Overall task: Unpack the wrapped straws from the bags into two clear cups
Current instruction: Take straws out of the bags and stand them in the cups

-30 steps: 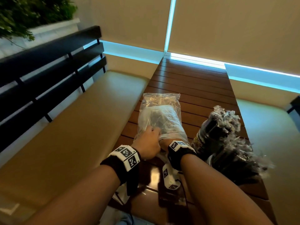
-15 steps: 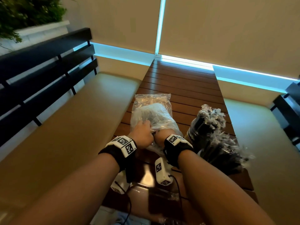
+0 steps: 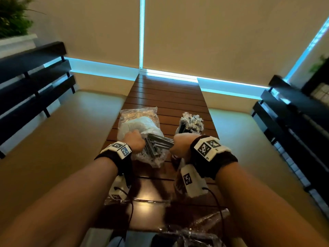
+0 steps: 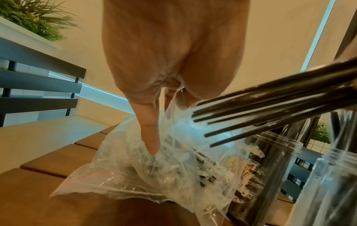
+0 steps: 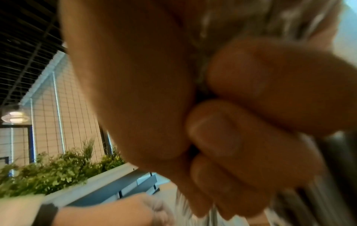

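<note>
Head view first: my right hand (image 3: 179, 146) is clenched round a fistful of thin black straws in clear wrappers (image 3: 158, 142), their free ends fanning out toward my left hand (image 3: 135, 142). The right wrist view confirms it, fingers (image 5: 251, 94) curled tight over the bundle. My left hand pinches the crumpled clear plastic bag (image 3: 140, 127) at its mouth, holding it down on the brown slatted wooden table (image 3: 170, 97); in the left wrist view one finger (image 4: 150, 134) presses into the film, with more black straws lying inside, just beneath that grip.

On progress, I judge us well along but not finished. Beyond my right fist stands a clear plastic cup (image 3: 190, 124) already packed with wrapped straws. The left wrist view shows two ribbed clear cup rims (image 4: 274, 139) side by side just past the drawn bundle, both holding dark straws. The bag under my left grip still holds a good number, so several more handfuls remain. Loose clear film (image 3: 192, 229) lies at the near table edge below my wrists; I cannot tell whether it is an emptied bag.

For room: the table is narrow, its long edges close outside either wrist, with padded beige benches (image 3: 74, 139) lower on both sides. Open slats stretch far ahead of the bag. The path from fist to cups is short, but the rims are crowded.
</note>
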The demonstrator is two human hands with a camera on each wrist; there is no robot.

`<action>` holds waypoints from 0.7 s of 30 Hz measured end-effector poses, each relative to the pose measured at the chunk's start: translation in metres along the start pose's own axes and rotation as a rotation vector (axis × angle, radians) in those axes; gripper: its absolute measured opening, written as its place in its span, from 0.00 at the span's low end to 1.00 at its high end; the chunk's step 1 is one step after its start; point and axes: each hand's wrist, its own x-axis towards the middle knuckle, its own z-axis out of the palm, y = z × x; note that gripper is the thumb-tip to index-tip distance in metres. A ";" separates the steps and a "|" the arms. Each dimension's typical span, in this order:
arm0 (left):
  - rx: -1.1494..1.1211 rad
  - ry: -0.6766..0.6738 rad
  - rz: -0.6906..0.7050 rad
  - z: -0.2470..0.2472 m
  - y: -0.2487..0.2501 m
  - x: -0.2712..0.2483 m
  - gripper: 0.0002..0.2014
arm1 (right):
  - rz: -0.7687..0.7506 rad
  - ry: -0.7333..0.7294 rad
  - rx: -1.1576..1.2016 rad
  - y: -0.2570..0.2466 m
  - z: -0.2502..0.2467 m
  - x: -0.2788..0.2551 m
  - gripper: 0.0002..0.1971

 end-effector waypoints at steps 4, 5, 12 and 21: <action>0.052 0.001 -0.005 0.001 0.007 -0.010 0.20 | -0.014 0.007 -0.087 0.017 -0.018 -0.039 0.15; 0.063 -0.003 -0.015 0.002 0.009 -0.014 0.21 | -0.019 0.021 -0.082 0.022 -0.022 -0.047 0.14; -0.105 0.097 0.122 -0.015 0.034 -0.044 0.25 | -0.101 0.205 0.221 0.042 -0.026 -0.072 0.09; -1.374 -0.319 0.373 -0.085 0.094 -0.080 0.16 | -0.136 0.783 0.347 0.017 0.019 -0.027 0.15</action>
